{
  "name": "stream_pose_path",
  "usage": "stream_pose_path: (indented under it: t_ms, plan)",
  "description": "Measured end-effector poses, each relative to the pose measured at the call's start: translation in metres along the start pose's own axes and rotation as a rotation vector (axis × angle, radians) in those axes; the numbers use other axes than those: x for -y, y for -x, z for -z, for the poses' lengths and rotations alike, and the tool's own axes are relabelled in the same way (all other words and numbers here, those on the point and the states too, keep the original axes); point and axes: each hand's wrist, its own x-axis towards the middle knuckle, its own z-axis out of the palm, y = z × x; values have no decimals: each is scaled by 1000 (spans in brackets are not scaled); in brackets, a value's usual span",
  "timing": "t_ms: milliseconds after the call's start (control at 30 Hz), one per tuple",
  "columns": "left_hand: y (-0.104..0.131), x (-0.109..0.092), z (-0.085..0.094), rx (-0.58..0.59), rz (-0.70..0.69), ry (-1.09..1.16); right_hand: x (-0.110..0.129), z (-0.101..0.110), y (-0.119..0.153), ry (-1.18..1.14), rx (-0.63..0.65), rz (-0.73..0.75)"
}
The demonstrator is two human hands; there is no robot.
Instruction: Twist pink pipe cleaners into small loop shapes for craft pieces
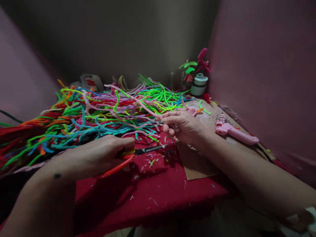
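My left hand (103, 153) is closed around a pair of scissors (145, 150) with orange-red handles. The dark blades point right, over the red cloth, and touch no pipe cleaner that I can make out. To the right of the blades and a little farther away, my right hand (181, 125) pinches the end of a pale pink pipe cleaner (143, 105) between thumb and fingers. It runs up and left across a large heap of pipe cleaners (98, 128) in many colours. Small fuzzy clippings (153, 158) lie on the cloth below the blades.
A pink glue gun (235, 131) with a dark cord rests on a board (195, 164) at the right. Behind stand a pale jar (199, 85) and pink and green fuzzy flowers (202, 59). Walls close in on both sides; the red cloth (148, 204) covers the table's front edge.
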Motion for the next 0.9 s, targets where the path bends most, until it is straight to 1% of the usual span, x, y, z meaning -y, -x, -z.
stream_pose_path:
  t_ms: [33, 67, 100, 167, 233, 300, 367, 400, 467, 500, 533, 567, 633, 733, 800, 900]
  plan:
    - [0, 1, 0, 191, -42, -105, 0, 0, 0, -5, 10, 3]
    - [-1, 1, -1, 325, -73, -214, 1, 0, 1, -10, 19, 6]
    - [-2, 1, -2, 401, -90, -315, 1, -1, 1, -15, 25, 8]
    - [-6, -1, -2, 404, -80, -414, 1, -2, 2, -27, 32, 13]
    - [-11, -5, -3, 352, -57, -377, 0, -2, 3, -37, 48, 12]
    - [-15, -10, -4, 210, -17, -180, -2, -3, 4, -37, 89, 5]
    - [-19, -15, -9, 24, 51, 176, -5, -3, 5, -13, 147, -22]
    - [-21, -18, -13, -35, 96, 403, -7, -4, 6, 5, 181, -48]
    - [-25, -22, -23, -115, 143, 827, -11, -5, 7, 53, 248, -111]
    - [-26, -23, -27, -147, 161, 962, -13, -6, 8, 81, 284, -139]
    - [-26, -24, -32, -160, 173, 1044, -15, -7, 8, 106, 315, -150]
    - [-27, -24, -35, -159, 189, 1078, -17, -8, 9, 127, 335, -152]
    - [-26, -25, -40, -112, 218, 1063, -19, -10, 10, 163, 352, -145]
    - [-23, -25, -40, -61, 228, 1021, -20, -13, 11, 188, 356, -172]
    - [-21, -26, -38, -98, 187, 1003, -19, -16, 13, 212, 341, -170]
    - [-18, -28, -34, -224, 106, 932, -20, -21, 15, 278, 262, -93]
